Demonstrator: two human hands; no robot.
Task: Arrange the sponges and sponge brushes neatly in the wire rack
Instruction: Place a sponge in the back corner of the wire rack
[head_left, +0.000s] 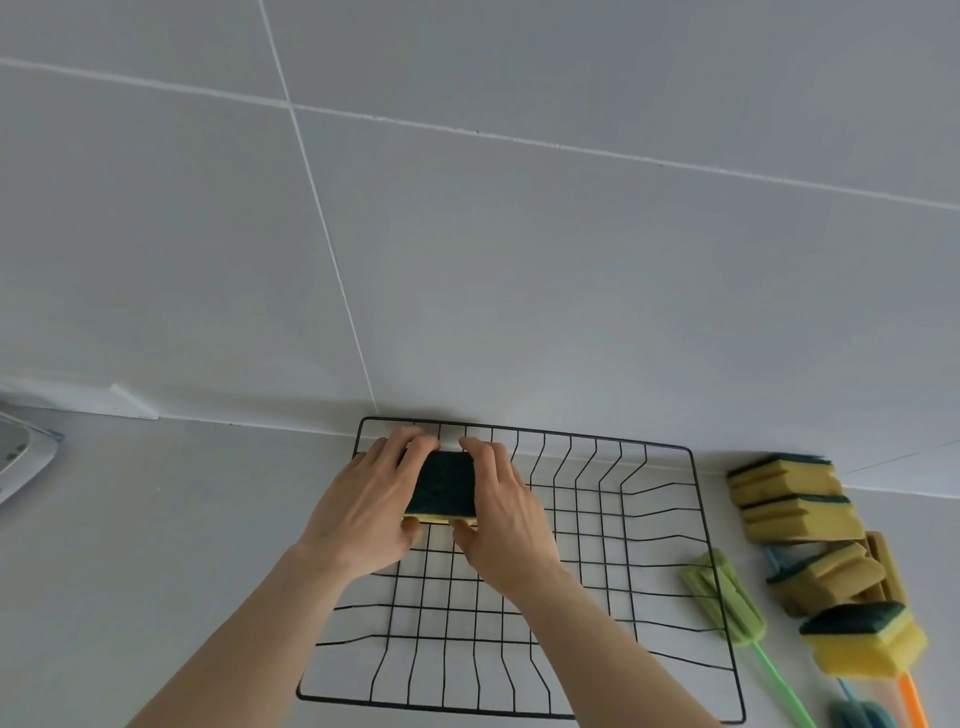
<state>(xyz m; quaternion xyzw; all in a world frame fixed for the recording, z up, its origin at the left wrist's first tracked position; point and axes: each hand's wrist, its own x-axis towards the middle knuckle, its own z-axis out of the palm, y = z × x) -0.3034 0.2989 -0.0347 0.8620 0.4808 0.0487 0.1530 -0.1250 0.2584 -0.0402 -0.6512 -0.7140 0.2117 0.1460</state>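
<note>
The left hand (363, 512) and right hand (498, 519) together clamp a green-topped yellow sponge (445, 486), fingers over its far edge and thumbs under its near edge, likely to square it into the far left corner of the black wire rack (719, 597), which lies otherwise bare on the pale grey worktop (156, 545). Right of the hands, outside the rack, wait a green sponge brush (724, 603), an orange-handled one and a loose pile of yellow sponges (795, 499). Nothing blocks the corner. Beyond the hands rises the grey tiled wall (519, 234).
</note>
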